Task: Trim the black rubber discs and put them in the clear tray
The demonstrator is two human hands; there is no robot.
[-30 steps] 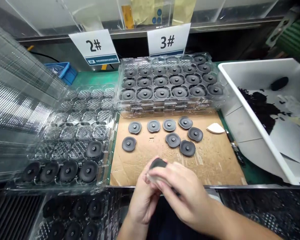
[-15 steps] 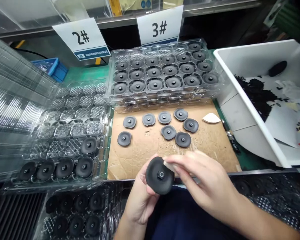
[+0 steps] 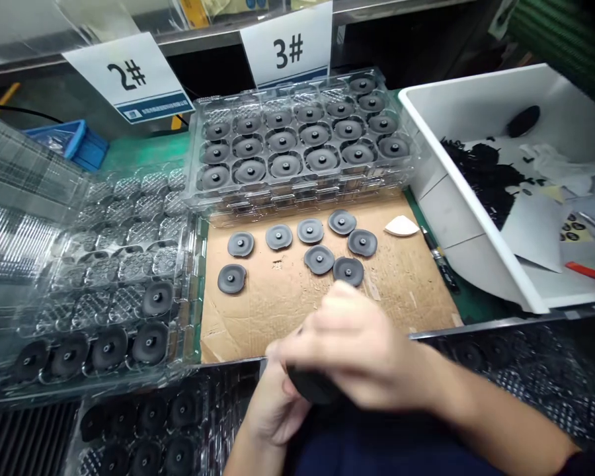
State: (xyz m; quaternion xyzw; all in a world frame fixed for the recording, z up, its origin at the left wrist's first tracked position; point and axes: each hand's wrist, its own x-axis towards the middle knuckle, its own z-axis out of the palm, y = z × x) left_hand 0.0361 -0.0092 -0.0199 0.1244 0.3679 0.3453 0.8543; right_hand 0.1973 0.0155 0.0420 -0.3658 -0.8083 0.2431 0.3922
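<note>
My left hand (image 3: 272, 413) grips a round black rubber disc (image 3: 313, 385) near the front edge of the bench, its fingers partly behind the disc. Across the disc's top lies my right hand (image 3: 354, 344), curled and smeared by motion. The small white pad it pinched half a second ago is hidden beneath the fingers now. Beyond my hands, several similar grey-black discs (image 3: 319, 259) with raised centre studs lie on a cardboard sheet (image 3: 262, 317). A white wedge-shaped pad (image 3: 402, 226) rests at the sheet's right side.
Clear plastic trays (image 3: 297, 192) of discs are stacked at the back. A partly filled tray (image 3: 123, 258) stands left. At right are a black pen-like tool (image 3: 441, 264) and a white bin (image 3: 469, 198) with black scraps. Signs read 2# (image 3: 129, 78) and 3# (image 3: 287, 47).
My right hand has swung left over the disc, covering its stud and upper part. The disc has tilted. The whole view has shifted, so the bench things appear farther left.
</note>
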